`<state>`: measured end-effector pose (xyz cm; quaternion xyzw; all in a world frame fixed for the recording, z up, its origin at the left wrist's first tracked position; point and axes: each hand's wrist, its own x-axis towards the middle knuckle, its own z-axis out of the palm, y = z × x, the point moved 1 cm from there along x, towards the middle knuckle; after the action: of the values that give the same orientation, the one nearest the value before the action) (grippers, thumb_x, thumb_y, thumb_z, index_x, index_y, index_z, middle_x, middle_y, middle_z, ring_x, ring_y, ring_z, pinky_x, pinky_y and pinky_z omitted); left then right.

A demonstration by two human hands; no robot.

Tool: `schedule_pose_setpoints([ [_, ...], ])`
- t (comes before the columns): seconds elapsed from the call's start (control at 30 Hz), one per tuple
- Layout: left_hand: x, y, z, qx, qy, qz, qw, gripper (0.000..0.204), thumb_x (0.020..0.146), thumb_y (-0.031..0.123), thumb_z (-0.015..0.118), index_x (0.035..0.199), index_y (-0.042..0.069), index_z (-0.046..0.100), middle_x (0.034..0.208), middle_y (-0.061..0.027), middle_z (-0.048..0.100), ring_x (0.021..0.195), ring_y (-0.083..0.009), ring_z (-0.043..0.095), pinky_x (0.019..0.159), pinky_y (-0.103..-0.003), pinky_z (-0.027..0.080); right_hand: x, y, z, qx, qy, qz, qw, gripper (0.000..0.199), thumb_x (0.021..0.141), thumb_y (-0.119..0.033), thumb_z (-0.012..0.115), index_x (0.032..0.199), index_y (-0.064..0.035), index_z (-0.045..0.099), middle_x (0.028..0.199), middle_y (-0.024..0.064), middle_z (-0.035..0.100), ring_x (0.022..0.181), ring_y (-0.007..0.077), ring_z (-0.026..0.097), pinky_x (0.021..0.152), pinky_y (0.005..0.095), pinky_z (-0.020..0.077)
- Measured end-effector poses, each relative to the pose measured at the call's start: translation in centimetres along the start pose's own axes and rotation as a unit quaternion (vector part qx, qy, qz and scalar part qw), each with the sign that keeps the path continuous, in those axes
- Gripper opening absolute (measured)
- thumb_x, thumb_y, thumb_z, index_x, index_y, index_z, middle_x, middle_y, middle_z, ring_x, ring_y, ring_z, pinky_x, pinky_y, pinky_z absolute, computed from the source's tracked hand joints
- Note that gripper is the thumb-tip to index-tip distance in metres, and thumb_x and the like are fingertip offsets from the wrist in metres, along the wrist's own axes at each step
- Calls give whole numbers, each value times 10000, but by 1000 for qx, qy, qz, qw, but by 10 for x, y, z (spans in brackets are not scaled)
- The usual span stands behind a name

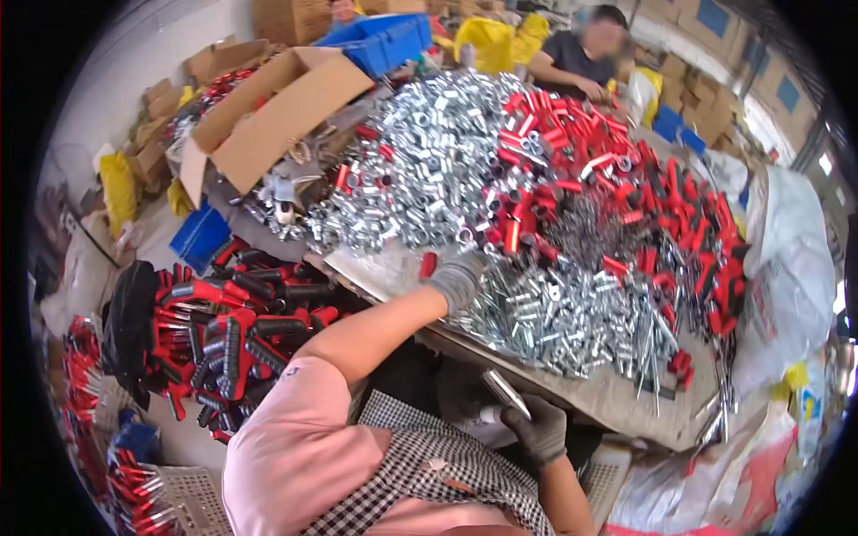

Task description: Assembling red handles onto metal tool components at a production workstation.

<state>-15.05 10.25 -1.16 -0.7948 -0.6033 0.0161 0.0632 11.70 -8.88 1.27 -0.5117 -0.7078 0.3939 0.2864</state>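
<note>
My left hand (458, 281), in a grey knitted glove, reaches to the near edge of a heap of shiny metal sleeves (429, 170). Its fingertips blend into the parts there, so what they touch or hold is unclear. Close beside its wrist lies a small red piece (428, 264). Low in front of my body, my right hand (542, 431), also gloved, is closed around a smooth silver metal tube (506, 393) that tilts up to the left. To the right of my left hand spreads a pile of small silver metal parts (545, 317).
Red and black handles (679, 201) cover the table's right side. More red-black tools (237, 344) are heaped at my left. An open cardboard box (277, 116) and a blue bin (380, 43) stand at the back. Across the table sits another person (581, 62).
</note>
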Motion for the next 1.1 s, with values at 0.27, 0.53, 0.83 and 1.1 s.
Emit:
schedule_pose_setpoints([
  [0.27, -108, 34, -88, -440, 265, 76, 854, 266, 807, 23, 580, 1071, 49, 571, 810, -141, 621, 715, -230, 614, 657, -356, 489, 18, -6, 0, -14, -21, 3, 1000, 361, 740, -351, 720, 985, -88, 686, 836, 156, 676, 778, 305, 665, 684, 365, 515],
  [0.53, -135, 82, -61, -528, 206, 240, 788, 251, 807, 43, 622, 1049, 42, 555, 890, -98, 589, 807, -263, 605, 715, -351, 486, 10, -18, 5, -65, -17, -71, 995, 418, 766, -415, 697, 1032, -94, 670, 859, 145, 677, 785, 313, 658, 682, 374, 522],
  [0.83, -136, 82, -70, -388, 187, 258, 865, 235, 801, 58, 632, 1027, 43, 568, 892, -131, 591, 825, -313, 605, 718, -379, 492, 6, -25, 5, -120, -53, -44, 990, 459, 766, -452, 679, 1070, -107, 662, 899, 144, 676, 829, 313, 653, 708, 376, 521],
  [1.1, -141, 75, -74, -491, 172, 269, 811, 225, 791, 18, 623, 1005, 34, 554, 888, -141, 584, 812, -308, 603, 713, -379, 496, 9, -27, 4, -99, -11, -78, 992, 423, 744, -343, 719, 1093, -113, 655, 1001, 129, 669, 913, 282, 650, 783, 355, 517],
])
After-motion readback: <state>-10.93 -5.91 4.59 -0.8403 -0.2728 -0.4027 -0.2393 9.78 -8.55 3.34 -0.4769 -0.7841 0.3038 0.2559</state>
